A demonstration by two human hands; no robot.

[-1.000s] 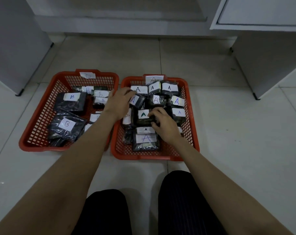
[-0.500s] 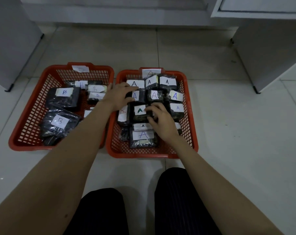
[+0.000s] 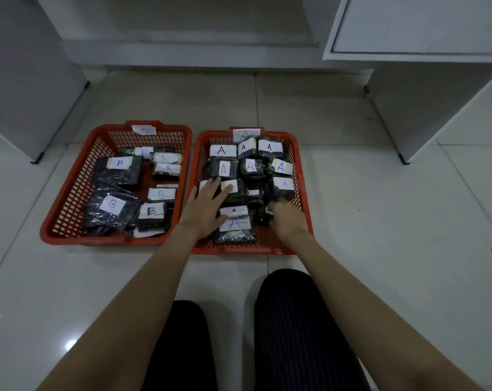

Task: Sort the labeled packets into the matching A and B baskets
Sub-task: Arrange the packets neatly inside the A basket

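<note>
Glossy pale floor tiles point(image 3: 366, 221) carry two red plastic baskets with lattice walls, set side by side and almost touching. Dark, crinkly plastic packets fill both, each with a white paper label. Those in the right basket point(image 3: 301, 176) are marked A, and a paper tag with an A stands on its far rim. Those in the left basket point(image 3: 70, 198) are marked B, with a faint tag on its far rim too.

Both hands are inside the right basket. Straight, spread fingers of the left hand point(image 3: 208, 207) lie flat on the packets, the tips covering a white label point(image 3: 230, 187). Curled fingers of the right hand point(image 3: 287, 218) grip a small dark packet point(image 3: 263, 217) near the basket's near right corner; its letter cannot be read. Between the two hands lie two packets marked A point(image 3: 235, 222), one partly over the other. Beyond the fingertips, more A packets point(image 3: 250, 166) stand in rows to the far wall.

White cabinets point(image 3: 425, 88) flank the floor on both sides. Dark-trousered knees point(image 3: 290, 334) show at the near edge.
</note>
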